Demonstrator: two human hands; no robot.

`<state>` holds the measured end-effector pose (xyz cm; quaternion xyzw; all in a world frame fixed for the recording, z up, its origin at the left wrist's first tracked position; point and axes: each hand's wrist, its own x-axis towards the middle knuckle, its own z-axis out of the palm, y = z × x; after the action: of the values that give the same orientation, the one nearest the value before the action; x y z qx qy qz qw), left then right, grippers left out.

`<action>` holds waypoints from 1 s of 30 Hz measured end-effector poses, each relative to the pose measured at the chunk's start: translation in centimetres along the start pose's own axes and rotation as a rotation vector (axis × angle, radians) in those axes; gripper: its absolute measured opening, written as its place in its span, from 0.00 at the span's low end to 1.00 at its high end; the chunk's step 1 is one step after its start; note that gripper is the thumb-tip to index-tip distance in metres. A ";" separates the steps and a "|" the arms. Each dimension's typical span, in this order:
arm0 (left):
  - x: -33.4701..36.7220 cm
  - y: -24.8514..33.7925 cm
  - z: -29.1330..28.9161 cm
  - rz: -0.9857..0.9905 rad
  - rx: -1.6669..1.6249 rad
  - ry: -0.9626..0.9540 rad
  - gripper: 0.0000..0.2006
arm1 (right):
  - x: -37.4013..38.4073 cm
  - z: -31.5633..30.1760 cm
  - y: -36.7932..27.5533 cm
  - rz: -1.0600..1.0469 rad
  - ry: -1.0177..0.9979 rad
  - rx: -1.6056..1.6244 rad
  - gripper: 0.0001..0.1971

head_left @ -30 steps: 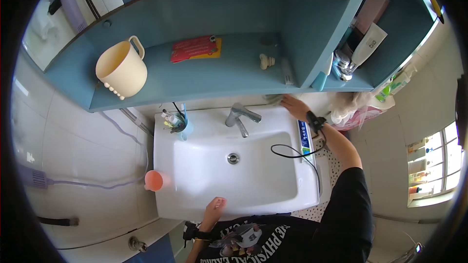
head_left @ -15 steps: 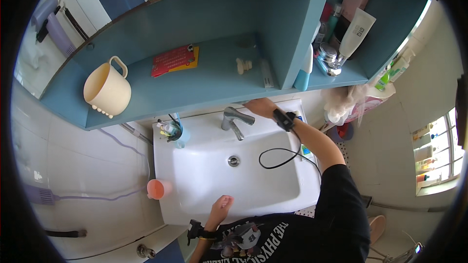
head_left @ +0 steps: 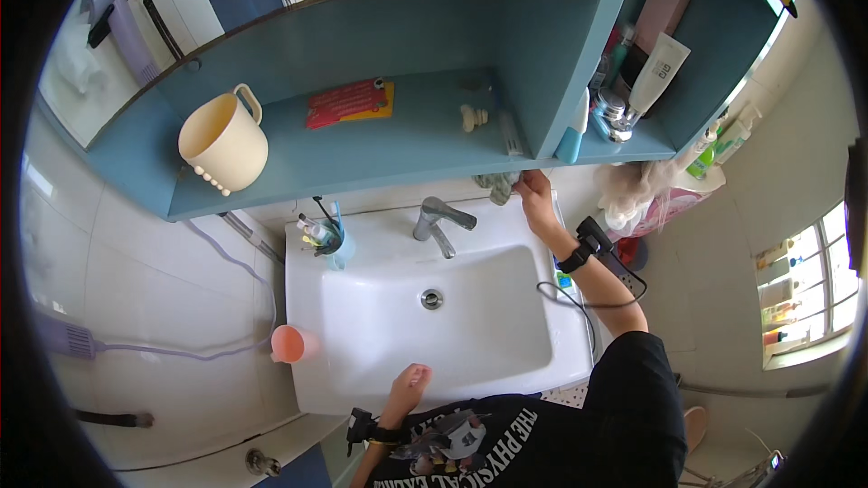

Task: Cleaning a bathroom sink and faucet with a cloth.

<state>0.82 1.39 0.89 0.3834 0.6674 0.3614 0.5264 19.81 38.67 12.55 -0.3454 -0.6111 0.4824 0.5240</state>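
Below the right part of the blue shelf, my right hand [head_left: 537, 201] pinches a grey-green cloth [head_left: 499, 186] by its right side. The shelf edge hides the top of the cloth, which hangs behind the white sink [head_left: 316, 325], right of the chrome faucet [head_left: 438, 220]. At the sink's front edge my left hand [head_left: 411, 384] is held with its fingers curled closed, and nothing shows in it. A black band with a small device sits on each wrist, and a black cable loops from the right one.
Above the sink runs a blue shelf [head_left: 380, 172] with a cream mug [head_left: 226, 145] and red and yellow packets [head_left: 348, 104]. A blue cup [head_left: 342, 253] of toothbrushes stands at the sink's back left. A pink cup [head_left: 294, 343] is on its left rim. Tubes and jars fill the right compartment.
My right hand has moved rightward from behind the faucet, and the grey-green cloth has come into view in it. The view has shifted slightly. My left hand stays put.
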 end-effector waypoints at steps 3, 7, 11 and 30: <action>-0.4 0.5 -0.2 0.022 0.014 -0.004 0.12 | 0.1 0.0 0.6 0.223 -0.012 0.403 0.18; -0.4 0.4 0.1 -0.009 0.024 -0.032 0.12 | 1.3 1.3 0.5 0.190 -0.077 0.517 0.17; -0.3 1.8 0.6 0.015 0.059 -0.035 0.12 | 3.3 1.2 -0.3 -0.017 0.106 0.180 0.15; -0.3 1.0 1.4 -0.044 0.018 -0.114 0.11 | -7.8 -1.9 -0.8 0.420 0.088 0.916 0.06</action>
<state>2.36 1.66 1.68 0.3933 0.6478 0.3210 0.5680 23.33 31.63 10.87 -0.2157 -0.2313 0.7810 0.5385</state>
